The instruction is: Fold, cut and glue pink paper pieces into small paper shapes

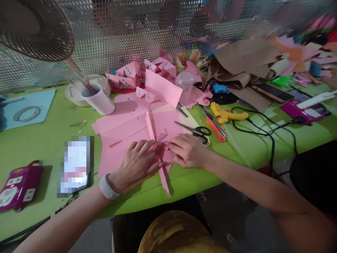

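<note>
A folded pink paper piece (150,126), made of narrow strips that cross, lies under my fingers. One strip points away from me, and another pink strip (163,181) reaches down over the table's near edge. My left hand (137,160), with a white band on the wrist, is closed on the piece from the left, thumb below and fingers above. From the right, my right hand (188,151) pinches small folds near the crossing. The fingers hide part of the folds. Beneath lie flat pink paper sheets (118,133). Black-handled scissors (201,131) lie just beyond my right hand.
An orange utility knife (216,126) and a yellow glue gun (228,114) with a black cord lie at right. At left are a phone (75,165), a purple power socket (22,186), a white cup (97,100) and a fan (37,28). Pink paper shapes (129,73) pile up behind.
</note>
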Available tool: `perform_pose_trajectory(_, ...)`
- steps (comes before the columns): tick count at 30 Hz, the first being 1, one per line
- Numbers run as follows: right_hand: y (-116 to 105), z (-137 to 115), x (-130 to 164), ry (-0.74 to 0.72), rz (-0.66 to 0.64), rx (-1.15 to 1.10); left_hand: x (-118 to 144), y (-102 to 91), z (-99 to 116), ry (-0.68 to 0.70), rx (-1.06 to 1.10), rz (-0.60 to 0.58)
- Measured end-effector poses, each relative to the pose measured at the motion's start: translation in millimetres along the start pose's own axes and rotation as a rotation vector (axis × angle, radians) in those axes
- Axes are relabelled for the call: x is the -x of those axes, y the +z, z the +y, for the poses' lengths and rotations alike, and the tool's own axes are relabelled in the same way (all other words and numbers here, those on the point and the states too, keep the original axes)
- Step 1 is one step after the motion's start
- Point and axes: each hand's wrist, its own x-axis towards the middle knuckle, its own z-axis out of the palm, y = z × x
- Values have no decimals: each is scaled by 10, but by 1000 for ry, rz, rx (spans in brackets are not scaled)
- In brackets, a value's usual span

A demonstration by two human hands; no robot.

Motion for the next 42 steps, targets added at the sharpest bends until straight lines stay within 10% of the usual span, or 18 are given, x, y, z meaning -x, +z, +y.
perform_pose_trajectory(31, -16, -3, 19, -31, -126, 27, -12, -16, 16, -65, 72, 8)
perform_pose_trajectory(38, -23, 76, -122, 470, -50, -409, -12, -13, 28, -56, 9, 42)
perform_pose_trajectory(42, -108, 92, -345, 890, -404, -709, -10, -29, 33, -44, 14, 58)
